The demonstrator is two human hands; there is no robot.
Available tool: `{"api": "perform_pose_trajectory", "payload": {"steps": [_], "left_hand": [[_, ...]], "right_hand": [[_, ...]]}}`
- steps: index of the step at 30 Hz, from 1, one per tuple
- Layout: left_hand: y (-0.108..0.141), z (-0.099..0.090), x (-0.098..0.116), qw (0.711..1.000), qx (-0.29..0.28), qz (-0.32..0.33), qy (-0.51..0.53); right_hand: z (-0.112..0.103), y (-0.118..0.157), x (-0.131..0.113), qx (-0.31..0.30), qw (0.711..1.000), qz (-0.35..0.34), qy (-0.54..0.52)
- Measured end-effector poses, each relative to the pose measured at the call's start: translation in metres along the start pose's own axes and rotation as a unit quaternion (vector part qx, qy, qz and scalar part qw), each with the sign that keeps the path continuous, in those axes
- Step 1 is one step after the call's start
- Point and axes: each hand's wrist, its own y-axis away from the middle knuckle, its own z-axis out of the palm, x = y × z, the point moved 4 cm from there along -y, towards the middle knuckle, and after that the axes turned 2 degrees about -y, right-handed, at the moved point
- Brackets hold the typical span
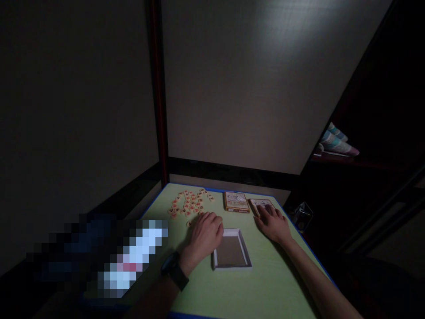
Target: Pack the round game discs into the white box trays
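Observation:
My left hand (206,235), with a dark watch on its wrist, is over the upper left corner of an open shallow box (232,251). Its fingers are curled together, and what they hold, if anything, is too small to name. Many small round pieces (187,203) with red or dark marks lie loose beyond it. My right hand (274,223) has its fingers spread on a flat printed box or lid (257,204) at the right. A closed printed box (236,202) sits to the left of that hand.
The pale green table (212,294) has a blue edge. Walls rise behind it and at the left. A blurred bright patch (136,257) is at the lower left. Beyond the right edge are a shiny object (303,217) and a shelf with folded cloth (337,142).

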Motion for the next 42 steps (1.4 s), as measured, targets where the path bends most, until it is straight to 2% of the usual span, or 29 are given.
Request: {"api": "perform_pose_trajectory", "payload": {"steps": [5, 9, 13, 17, 20, 24, 27, 30, 32, 34, 38, 42], "left_hand": [[0.003, -0.003, -0.001, 0.995, -0.065, -0.061, -0.038], [0.005, 0.002, 0.001, 0.993, -0.086, -0.048, -0.064], [0.006, 0.004, 0.003, 0.994, -0.085, -0.032, -0.067], [0.005, 0.005, 0.004, 0.993, -0.089, -0.042, -0.065], [0.004, 0.004, 0.005, 0.994, -0.082, -0.045, -0.06], [0.006, 0.002, 0.008, 0.998, -0.049, -0.029, -0.041], [0.013, 0.004, 0.019, 0.997, -0.031, 0.076, 0.007], [0.023, 0.007, 0.03, 0.98, -0.01, 0.195, 0.037], [0.027, 0.009, 0.034, 0.97, 0.019, 0.237, 0.045], [0.029, 0.011, 0.036, 0.965, 0.041, 0.253, 0.051], [0.027, 0.013, 0.035, 0.962, 0.079, 0.254, 0.054], [0.024, 0.012, 0.035, 0.953, 0.137, 0.262, 0.062]], "right_hand": [[-0.011, 0.032, 0.001, -0.014, 1.0, -0.011, 0.007], [-0.01, 0.072, 0.006, 0.016, 0.999, -0.036, 0.021], [-0.004, 0.101, 0.016, 0.036, 0.998, -0.029, 0.029], [-0.005, 0.107, 0.023, 0.061, 0.997, -0.038, 0.029], [-0.02, 0.095, 0.019, 0.078, 0.994, -0.077, -0.021], [-0.055, 0.06, -0.019, 0.066, 0.964, -0.179, -0.184], [-0.071, 0.024, -0.076, 0.017, 0.933, -0.239, -0.269], [-0.066, -0.01, -0.142, -0.059, 0.905, -0.315, -0.28], [-0.054, -0.023, -0.178, -0.106, 0.885, -0.367, -0.267], [-0.042, -0.031, -0.203, -0.12, 0.879, -0.384, -0.254], [-0.027, -0.034, -0.217, -0.125, 0.886, -0.373, -0.247], [-0.022, -0.042, -0.202, -0.135, 0.889, -0.347, -0.268]]}}
